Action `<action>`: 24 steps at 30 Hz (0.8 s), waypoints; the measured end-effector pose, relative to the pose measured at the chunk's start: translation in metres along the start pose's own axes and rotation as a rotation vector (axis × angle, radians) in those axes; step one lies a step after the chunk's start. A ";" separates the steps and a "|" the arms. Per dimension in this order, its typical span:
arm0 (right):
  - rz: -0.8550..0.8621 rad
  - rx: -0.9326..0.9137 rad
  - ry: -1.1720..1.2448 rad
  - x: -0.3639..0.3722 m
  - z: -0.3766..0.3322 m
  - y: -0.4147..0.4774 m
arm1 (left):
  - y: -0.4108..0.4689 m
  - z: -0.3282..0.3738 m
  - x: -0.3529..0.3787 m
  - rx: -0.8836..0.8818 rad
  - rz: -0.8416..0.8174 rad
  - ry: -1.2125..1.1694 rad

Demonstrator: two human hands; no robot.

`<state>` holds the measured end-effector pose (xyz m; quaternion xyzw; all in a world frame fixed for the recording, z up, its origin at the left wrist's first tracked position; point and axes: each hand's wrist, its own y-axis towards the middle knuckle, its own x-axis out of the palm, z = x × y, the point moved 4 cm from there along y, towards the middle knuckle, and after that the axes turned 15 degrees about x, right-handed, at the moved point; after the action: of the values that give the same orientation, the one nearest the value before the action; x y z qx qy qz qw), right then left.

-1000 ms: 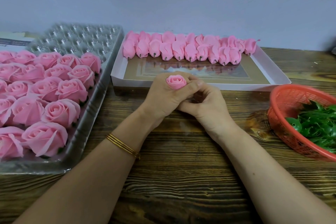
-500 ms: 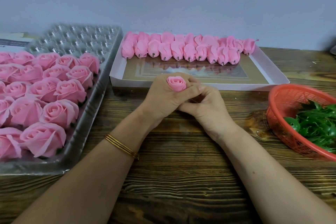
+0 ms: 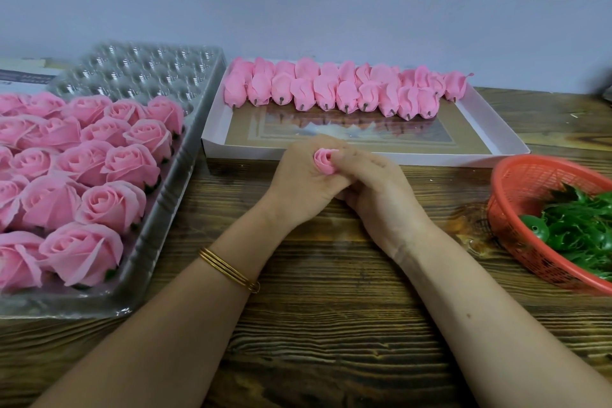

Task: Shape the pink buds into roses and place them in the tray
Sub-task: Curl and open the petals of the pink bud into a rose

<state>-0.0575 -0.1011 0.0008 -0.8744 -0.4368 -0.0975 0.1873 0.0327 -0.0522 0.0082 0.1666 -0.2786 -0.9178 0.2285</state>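
Both hands are meeting at the middle of the counter (image 3: 331, 325), just near of the white box (image 3: 496, 139).

Left hand (image 3: 298, 182): I am curling my fingers round a pink bud (image 3: 324, 161) and gripping it from the left and from below. Its spiral centre is facing up and toward me.

Right hand (image 3: 377, 189): I am pressing bent fingers against the bud's right edge, with my fingertips (image 3: 339, 159) touching the outer petal. My thumb is tucked under, so I cannot tell exactly where it is sitting.

A gold bangle (image 3: 228, 270) is sitting on my left wrist.

The tray (image 3: 159, 235), of clear plastic, is lying to the left. Open roses (image 3: 96, 202) are filling its near and middle cups, packed so close that they are touching. Bare cups are showing at the far end.

In the white box, a row of buds (image 3: 331, 89) is lying along the far wall, stem ends pointing toward me. The box floor in front of them is showing a printed picture.

At the right edge, a red basket (image 3: 516, 235) is holding green leaves (image 3: 583, 228). The frame is cutting it off partly.

The bud I am working on is in my hands, well apart from the tray.
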 end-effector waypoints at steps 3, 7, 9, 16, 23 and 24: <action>-0.015 -0.004 0.018 0.000 0.000 0.000 | 0.000 0.001 0.001 0.012 -0.004 0.036; -0.026 -0.014 -0.008 0.004 -0.002 -0.001 | 0.000 0.001 0.002 0.021 -0.023 0.058; -0.017 -0.014 -0.021 0.004 -0.002 -0.001 | -0.001 0.002 0.002 0.028 -0.024 0.070; 0.043 0.015 -0.016 0.000 0.001 0.001 | -0.001 -0.007 0.001 0.005 0.015 0.073; 0.213 0.057 -0.025 -0.008 -0.007 -0.003 | 0.000 -0.009 -0.002 -0.021 0.129 0.063; 0.246 0.059 -0.035 -0.010 -0.010 -0.005 | 0.000 -0.009 -0.003 -0.029 0.146 0.096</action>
<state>-0.0673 -0.1094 0.0079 -0.9171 -0.3320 -0.0459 0.2157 0.0388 -0.0548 0.0019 0.1863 -0.2655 -0.8936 0.3103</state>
